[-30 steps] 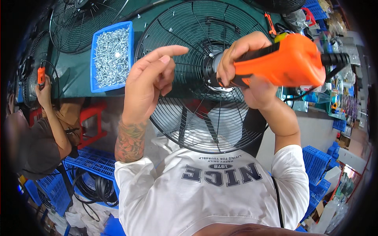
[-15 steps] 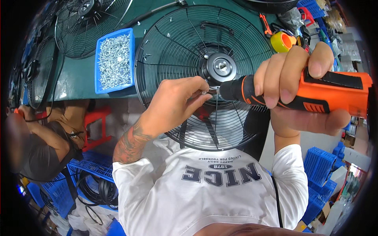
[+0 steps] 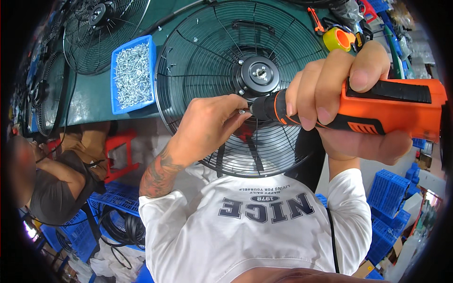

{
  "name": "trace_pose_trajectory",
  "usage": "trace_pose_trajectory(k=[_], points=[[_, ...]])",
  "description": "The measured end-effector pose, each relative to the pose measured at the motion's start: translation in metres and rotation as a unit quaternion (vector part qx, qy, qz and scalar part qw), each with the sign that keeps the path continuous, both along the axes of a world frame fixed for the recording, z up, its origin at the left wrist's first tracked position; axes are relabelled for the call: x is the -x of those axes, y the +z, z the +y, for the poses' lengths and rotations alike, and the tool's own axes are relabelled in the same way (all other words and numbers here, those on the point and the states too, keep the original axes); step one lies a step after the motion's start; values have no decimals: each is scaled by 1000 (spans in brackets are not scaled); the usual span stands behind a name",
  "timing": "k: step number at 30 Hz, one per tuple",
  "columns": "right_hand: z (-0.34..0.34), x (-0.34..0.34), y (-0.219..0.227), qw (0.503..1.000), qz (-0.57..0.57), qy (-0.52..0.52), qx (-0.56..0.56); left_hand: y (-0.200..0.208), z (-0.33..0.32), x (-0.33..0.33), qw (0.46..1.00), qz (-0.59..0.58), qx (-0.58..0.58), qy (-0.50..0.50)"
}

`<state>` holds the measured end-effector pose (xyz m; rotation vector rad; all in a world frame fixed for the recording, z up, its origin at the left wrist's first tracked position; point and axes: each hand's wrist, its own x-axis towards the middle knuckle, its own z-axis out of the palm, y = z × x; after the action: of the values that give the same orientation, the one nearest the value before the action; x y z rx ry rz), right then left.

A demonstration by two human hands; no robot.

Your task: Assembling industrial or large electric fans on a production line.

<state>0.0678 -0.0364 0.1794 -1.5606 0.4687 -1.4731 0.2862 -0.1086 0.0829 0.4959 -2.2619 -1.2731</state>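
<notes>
My right hand (image 3: 344, 101) grips an orange and black electric screwdriver (image 3: 377, 111), its black nose pointing left toward the fan grille's hub. My left hand (image 3: 207, 125) pinches a small silver screw (image 3: 241, 112) right at the driver's tip. Under both hands lies a round black wire fan grille (image 3: 198, 61) on the green table (image 3: 92, 106), with a black hub plate (image 3: 258, 75) at its centre, just above the driver's tip.
A blue bin of silver screws (image 3: 133, 73) sits left of the grille. More black fan grilles (image 3: 101, 33) lie at the far left. A yellow and orange tape roll (image 3: 340, 38) is at the back right. Another person (image 3: 52, 184) sits at the left. Blue crates (image 3: 389, 195) stand at the right.
My left hand came down from a raised, spread pose and closed on the screw at the driver's tip. My right hand swung the screwdriver out to the right, tip now near the hub.
</notes>
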Motion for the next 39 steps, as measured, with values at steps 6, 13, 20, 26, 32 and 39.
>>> trace_pose_trajectory(k=[6,13,20,26,32,39], points=[[-3,0,-5,1000,-7,6,-3,-2,1,1,999,-18,31,-1],[3,-7,-6,993,-55,-61,-87,4,-4,-1,997,-30,77,4],[15,34,-19,975,-2,-199,-98,1,-52,-33,945,-10,148,293],[13,40,-47,963,27,-249,-102,-28,-89,-41,922,-13,106,373],[16,41,-52,972,-4,-205,-115,-41,-91,-33,935,-2,47,352],[18,35,-48,966,10,-201,-164,-43,-92,-37,940,3,8,342]])
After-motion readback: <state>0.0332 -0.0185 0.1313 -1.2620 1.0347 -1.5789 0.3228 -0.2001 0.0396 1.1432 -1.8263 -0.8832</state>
